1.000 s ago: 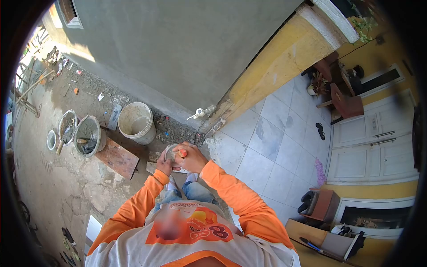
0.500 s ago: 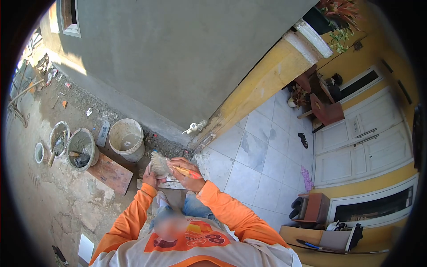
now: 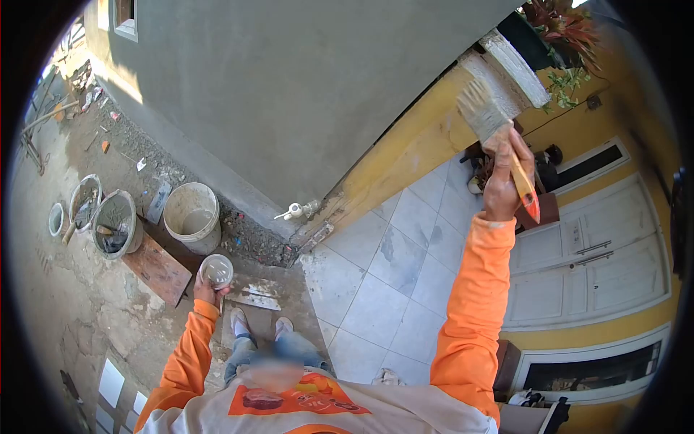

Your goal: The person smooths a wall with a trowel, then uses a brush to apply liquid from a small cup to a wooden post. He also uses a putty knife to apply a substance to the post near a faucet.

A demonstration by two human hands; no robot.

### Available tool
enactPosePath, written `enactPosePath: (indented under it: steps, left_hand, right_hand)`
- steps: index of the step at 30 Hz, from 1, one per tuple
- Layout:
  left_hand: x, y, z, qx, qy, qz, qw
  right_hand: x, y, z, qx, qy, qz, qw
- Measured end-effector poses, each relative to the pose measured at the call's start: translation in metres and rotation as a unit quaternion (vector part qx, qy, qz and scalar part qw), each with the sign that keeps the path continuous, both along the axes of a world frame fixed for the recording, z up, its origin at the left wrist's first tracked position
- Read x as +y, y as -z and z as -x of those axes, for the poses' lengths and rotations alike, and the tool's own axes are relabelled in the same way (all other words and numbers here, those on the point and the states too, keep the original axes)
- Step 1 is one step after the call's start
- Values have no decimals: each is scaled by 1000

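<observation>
My right hand [image 3: 504, 184] is raised at the right, its fingers closed round the handle of a wide paintbrush [image 3: 489, 119]. The pale, stiff-looking bristles point up and overlap the yellow wall edge [image 3: 426, 123] in this view. An orange-red tip marks the handle's lower end. Low on the left, my left hand [image 3: 207, 291] is wrapped round a small clear plastic cup [image 3: 217, 270] with greyish liquid inside. Behind the cup rises a grey plastered wall [image 3: 289, 94].
A large whitish bucket [image 3: 192, 217], a bucket of grey mix [image 3: 116, 224] and smaller pails stand left, beside a wooden board [image 3: 157, 269]. A white tap [image 3: 295, 211] juts from the wall's foot. White floor tiles [image 3: 369, 296] and white double doors [image 3: 589, 267] lie right.
Both hands were together at the cup and brush in front of my body. My right hand has swung up and right with the paintbrush; my left has shifted left with the cup.
</observation>
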State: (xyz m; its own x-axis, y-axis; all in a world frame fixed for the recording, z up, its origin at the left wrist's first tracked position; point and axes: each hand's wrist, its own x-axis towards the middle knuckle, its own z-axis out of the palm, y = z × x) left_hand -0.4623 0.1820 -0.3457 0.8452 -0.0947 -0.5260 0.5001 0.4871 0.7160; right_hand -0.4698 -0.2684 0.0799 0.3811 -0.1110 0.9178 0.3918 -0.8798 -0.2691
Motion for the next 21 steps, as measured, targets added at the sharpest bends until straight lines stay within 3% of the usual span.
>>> enactPosePath:
  steps: [1, 3, 4, 5, 7, 9, 12, 14, 16, 17, 18, 21]
  left_hand:
    - [-6, -1, 4, 7, -20, 1, 1000]
    - [-18, -1, 14, 0, -40, -9, 999]
    - [-26, 2, 21, 4, -48, -15, 999]
    - [-29, 4, 27, 8, -52, -19, 998]
    - [-35, 1, 37, 19, -58, -19, 998]
    - [-47, -3, 34, 24, -72, -15, 997]
    - [-54, 0, 41, -2, -83, -5, 997]
    - [-62, 1, 44, 1, -93, -8, 996]
    - [-72, -7, 48, 1, -98, 7, 995]
    - [-74, -1, 49, 0, -98, 8, 995]
    - [-76, 10, 53, 4, -105, 12, 994]
    - [-73, 11, 57, 10, -93, 15, 996]
  right_hand:
    - [-15, -4, -6, -24, 16, 59, 998]
    - [-44, 29, -6, 48, 25, 52, 997]
    - [-60, 101, 1, 93, -25, 112, 989]
    - [-60, 149, 7, 152, -64, 38, 986]
    - [-55, 196, 15, 303, -37, 41, 951]
    - [-64, 164, 1, 249, -61, 75, 964]
    - [-59, 50, -14, 77, -108, 116, 984]
    - [-61, -16, -12, 36, -59, 103, 992]
    - [-65, -18, -9, 26, -46, 113, 992]
    - [-63, 1, -7, 28, -48, 137, 989]
    - [-71, 44, -5, 91, -92, 62, 990]
    - [-77, 201, 7, 225, -125, 44, 965]
